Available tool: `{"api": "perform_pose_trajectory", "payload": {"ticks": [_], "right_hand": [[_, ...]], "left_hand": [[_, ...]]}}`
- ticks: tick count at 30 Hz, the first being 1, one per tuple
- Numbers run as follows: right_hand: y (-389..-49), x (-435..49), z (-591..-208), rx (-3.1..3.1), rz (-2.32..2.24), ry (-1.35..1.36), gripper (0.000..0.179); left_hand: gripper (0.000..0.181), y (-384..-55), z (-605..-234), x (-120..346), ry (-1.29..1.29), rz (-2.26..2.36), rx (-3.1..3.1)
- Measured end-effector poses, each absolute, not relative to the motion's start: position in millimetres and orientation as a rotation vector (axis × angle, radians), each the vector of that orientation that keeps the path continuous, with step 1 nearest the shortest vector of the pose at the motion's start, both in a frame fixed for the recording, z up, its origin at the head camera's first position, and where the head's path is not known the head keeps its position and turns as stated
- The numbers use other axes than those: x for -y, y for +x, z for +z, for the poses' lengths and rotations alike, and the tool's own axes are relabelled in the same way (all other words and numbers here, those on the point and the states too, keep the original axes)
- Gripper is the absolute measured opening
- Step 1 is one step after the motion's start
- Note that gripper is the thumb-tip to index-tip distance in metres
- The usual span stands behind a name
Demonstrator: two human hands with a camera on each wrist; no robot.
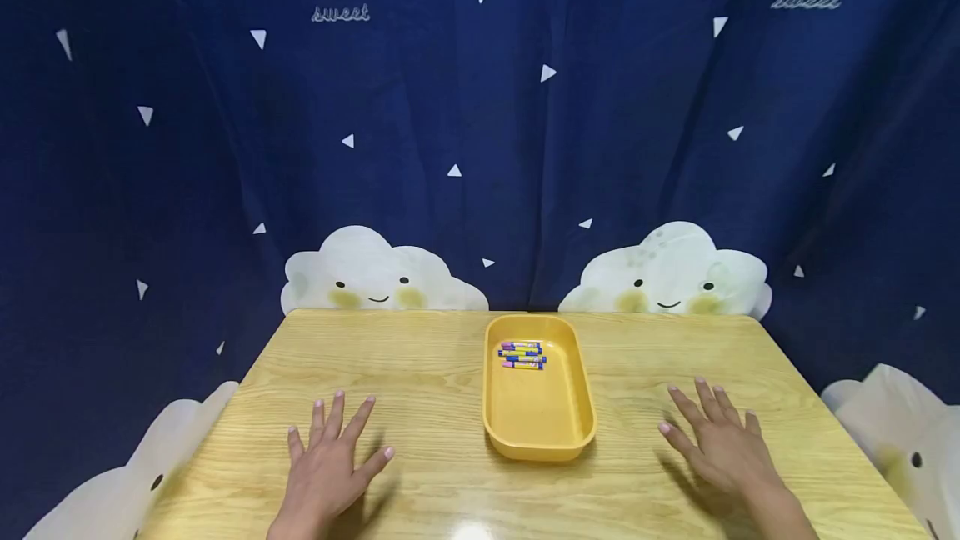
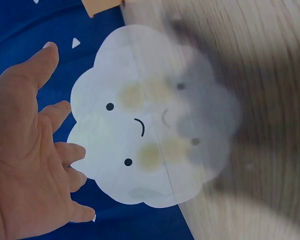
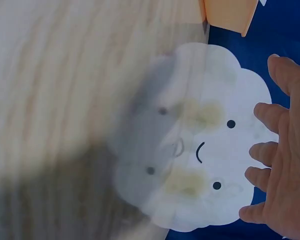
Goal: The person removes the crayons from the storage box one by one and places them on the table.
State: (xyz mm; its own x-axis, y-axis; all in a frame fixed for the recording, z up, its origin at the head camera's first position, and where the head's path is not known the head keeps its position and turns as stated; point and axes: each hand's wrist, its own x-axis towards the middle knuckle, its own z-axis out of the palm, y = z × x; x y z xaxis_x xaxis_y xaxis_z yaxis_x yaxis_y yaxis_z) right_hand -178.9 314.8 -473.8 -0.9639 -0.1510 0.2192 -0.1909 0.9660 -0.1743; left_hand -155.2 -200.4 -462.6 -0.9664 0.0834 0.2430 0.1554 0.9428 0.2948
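Observation:
A yellow plastic tray [image 1: 536,446] stands on the table between the two hands. Inside it, toward the far left, several crayons [image 1: 522,354] with yellow and blue wrappers lie side by side. My left hand [image 1: 324,473] is to the left of the tray, fingers spread, holding nothing. On the other side my right hand [image 1: 726,448] is likewise spread, apart from the tray. The left wrist view shows the left hand [image 2: 30,145] with its fingers extended, and the right wrist view shows the right hand [image 3: 285,160] the same way.
The wooden table [image 1: 405,357] has a glossy light grain. Behind it hangs a dark blue curtain [image 1: 420,107] with white triangles and smiling clouds [image 1: 371,269]. A corner of the tray [image 3: 230,15] shows at the top of the right wrist view.

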Motion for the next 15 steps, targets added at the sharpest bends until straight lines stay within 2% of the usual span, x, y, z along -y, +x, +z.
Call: {"api": "perform_pose_trajectory", "payload": {"ticks": [15], "right_hand": [[-169.4,-315.4,-468.1,2.933,0.229,0.192,0.065]], "left_hand": [[0.074,-156.1,-458.8,195.7,-0.179,-0.411,2.831]]}}
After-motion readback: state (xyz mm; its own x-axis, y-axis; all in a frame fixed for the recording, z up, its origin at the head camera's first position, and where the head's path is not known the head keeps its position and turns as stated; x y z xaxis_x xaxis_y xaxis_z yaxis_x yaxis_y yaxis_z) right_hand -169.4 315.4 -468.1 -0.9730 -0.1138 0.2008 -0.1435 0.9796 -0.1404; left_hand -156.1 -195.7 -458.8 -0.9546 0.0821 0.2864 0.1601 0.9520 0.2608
